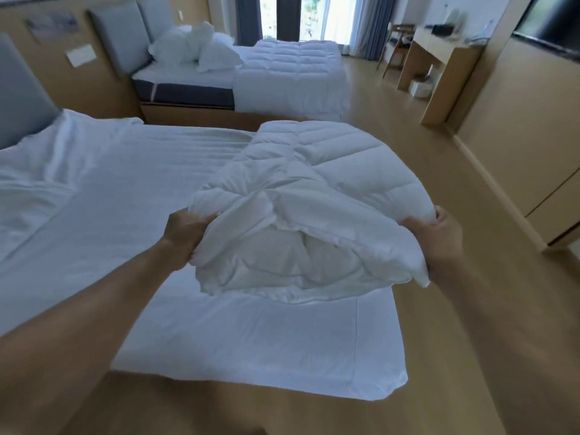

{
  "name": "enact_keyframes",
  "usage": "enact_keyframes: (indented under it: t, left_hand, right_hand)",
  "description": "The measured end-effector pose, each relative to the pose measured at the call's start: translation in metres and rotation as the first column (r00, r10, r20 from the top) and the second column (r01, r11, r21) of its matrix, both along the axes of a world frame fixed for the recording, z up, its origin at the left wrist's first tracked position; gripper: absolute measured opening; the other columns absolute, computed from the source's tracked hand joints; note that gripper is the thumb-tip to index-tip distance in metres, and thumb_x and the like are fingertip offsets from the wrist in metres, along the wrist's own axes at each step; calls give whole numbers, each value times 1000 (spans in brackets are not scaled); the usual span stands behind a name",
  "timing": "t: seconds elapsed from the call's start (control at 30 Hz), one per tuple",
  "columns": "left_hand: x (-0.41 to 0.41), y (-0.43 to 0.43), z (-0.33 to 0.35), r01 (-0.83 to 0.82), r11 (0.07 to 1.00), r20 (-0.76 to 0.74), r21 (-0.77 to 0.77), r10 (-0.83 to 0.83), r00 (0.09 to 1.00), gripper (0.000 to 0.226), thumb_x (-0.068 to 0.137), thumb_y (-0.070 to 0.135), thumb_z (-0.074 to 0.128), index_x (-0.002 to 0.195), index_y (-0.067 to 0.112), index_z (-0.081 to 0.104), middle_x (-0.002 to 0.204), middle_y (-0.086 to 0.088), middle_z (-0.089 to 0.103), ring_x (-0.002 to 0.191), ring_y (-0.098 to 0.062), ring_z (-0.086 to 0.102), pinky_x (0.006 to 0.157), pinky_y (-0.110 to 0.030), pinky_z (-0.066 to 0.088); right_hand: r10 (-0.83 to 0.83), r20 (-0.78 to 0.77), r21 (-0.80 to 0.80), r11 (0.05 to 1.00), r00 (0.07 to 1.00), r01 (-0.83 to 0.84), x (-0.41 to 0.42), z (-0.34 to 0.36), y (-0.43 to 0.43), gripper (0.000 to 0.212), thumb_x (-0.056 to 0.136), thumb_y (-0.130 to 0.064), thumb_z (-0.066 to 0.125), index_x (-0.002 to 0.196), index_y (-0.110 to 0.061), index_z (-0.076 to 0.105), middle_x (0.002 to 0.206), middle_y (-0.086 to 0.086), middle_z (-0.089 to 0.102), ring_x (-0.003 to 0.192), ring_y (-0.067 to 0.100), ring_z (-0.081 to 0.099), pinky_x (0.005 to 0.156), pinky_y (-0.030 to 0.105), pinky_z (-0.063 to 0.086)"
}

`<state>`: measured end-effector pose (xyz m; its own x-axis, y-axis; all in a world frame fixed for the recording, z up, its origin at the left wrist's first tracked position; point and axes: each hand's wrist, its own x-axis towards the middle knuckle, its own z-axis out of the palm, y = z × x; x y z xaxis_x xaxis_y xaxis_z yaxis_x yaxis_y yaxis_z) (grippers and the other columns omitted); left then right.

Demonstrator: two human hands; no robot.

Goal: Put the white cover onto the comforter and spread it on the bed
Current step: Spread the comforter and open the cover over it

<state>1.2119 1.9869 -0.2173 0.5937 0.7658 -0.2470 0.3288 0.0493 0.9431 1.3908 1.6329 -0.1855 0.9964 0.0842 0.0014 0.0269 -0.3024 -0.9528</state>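
left hand [185, 237]: fingers curled into the left end of the folded comforter, gripping a bunch of fabric; fingertips buried in the cloth, back of hand facing the camera.
right hand [439, 243]: grips the right end of the same bundle, thumb on top, fingers wrapped under the edge and hidden.
comforter [329, 183]: white, quilted in squares, folded over on itself into a thick bundle. The near end is held up between the two hands, with layers and a seamed edge showing at the open fold. The far end slopes down towards the far side of the bed; whether it touches there I cannot tell.
white cover [251, 337]: spread flat across the bed beneath the comforter, faint stripes in the weave. Its near corner hangs past the mattress over the floor.
bed [37, 183]: wrinkled white sheet at the head end, left of the cover.
headboard [18, 98]: grey, padded, against the wall at far left.
floor [423, 171]: pale wood, right of the bed and in front of it.
second bed [188, 95]: well apart, nearer the window; dark mattress side exposed.
pillows [194, 48]: white, heaped at the head of the second bed.
desk [439, 58]: wooden, along the right wall, small items on top too blurred to name.
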Motion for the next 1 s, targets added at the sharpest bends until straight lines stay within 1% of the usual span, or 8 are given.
enact_keyframes:
  t: [0.13, 0.27, 0.4, 0.53, 0.6, 0.77, 0.9, 1.0]
  left_hand:
    - [-52, -37, -29, -5, 1000, -101, -4, 5, 995, 43, 72, 27, 88, 106, 10, 68, 105, -11, 71, 92, -26, 67, 81, -40, 54]
    - [-102, -78, -69, 46, 999, -245, 11, -42, 969, 77, 46, 56, 88, 110, 17, 68, 104, -3, 70, 95, -25, 66, 82, -40, 55]
    - [-140, -96, -120, 60, 998, -382, -21, -63, 922, 58, 73, 45, 85, 117, 14, 62, 108, -6, 66, 93, -24, 63, 77, -35, 50]
    - [-159, -100, -167, 155, 985, -462, -78, -173, 870, 57, 77, 49, 80, 118, 15, 59, 108, -7, 69, 93, -25, 67, 82, -44, 57]
    - [-158, -111, -180, 161, 984, -458, -75, -177, 871, 52, 83, 41, 78, 120, 13, 54, 109, -7, 66, 96, -25, 64, 86, -45, 55]
    - [-170, -118, -205, 174, 982, -462, -79, -191, 866, 50, 87, 31, 75, 125, 17, 46, 107, 0, 62, 91, -17, 60, 71, -30, 48]
    - [-188, -112, -242, 314, 942, -635, -122, -317, 704, 54, 81, 40, 69, 128, 28, 44, 113, 2, 64, 97, -19, 63, 67, -28, 52]
    - [-204, -120, -265, 478, 849, -728, -226, -473, 496, 94, 75, 34, 69, 153, 33, 17, 141, -4, 48, 119, -24, 55, 95, -33, 50]
  right_hand:
    - [-16, -93, 4, 1000, 996, 17, -53, -43, -31, 19, 75, -6, 71, 86, -20, 63, 81, 2, 68, 71, 22, 64, 65, 36, 54]
    - [-42, -285, -24, 999, 958, 37, -104, -102, -85, 32, 76, -13, 74, 105, -17, 63, 89, 4, 70, 79, 26, 67, 68, 38, 54]
    - [-49, -407, -122, 993, 912, -1, -128, -161, -119, 39, 72, -20, 77, 108, -14, 64, 91, 8, 71, 81, 31, 68, 70, 46, 58]
    - [-52, -533, -185, 981, 845, -56, -136, -197, -129, 41, 62, -29, 71, 99, -13, 64, 87, 10, 71, 79, 33, 69, 73, 52, 59]
    - [-72, -546, -189, 981, 835, -39, -136, -213, -132, 45, 57, -30, 67, 98, -13, 64, 86, 11, 71, 78, 34, 69, 71, 52, 59]
    - [-84, -510, -216, 976, 856, -33, -141, -236, -135, 47, 54, -32, 66, 98, -15, 66, 86, 8, 72, 77, 32, 71, 67, 50, 60]
    - [-136, -602, -267, 963, 787, -37, -153, -268, -146, 33, 76, -12, 70, 109, -7, 64, 92, 11, 70, 80, 30, 67, 65, 38, 53]
    - [-218, -661, -373, 926, 718, -62, -159, -292, -162, 40, 76, -17, 60, 115, -6, 62, 94, 9, 65, 80, 28, 62, 75, 43, 55]
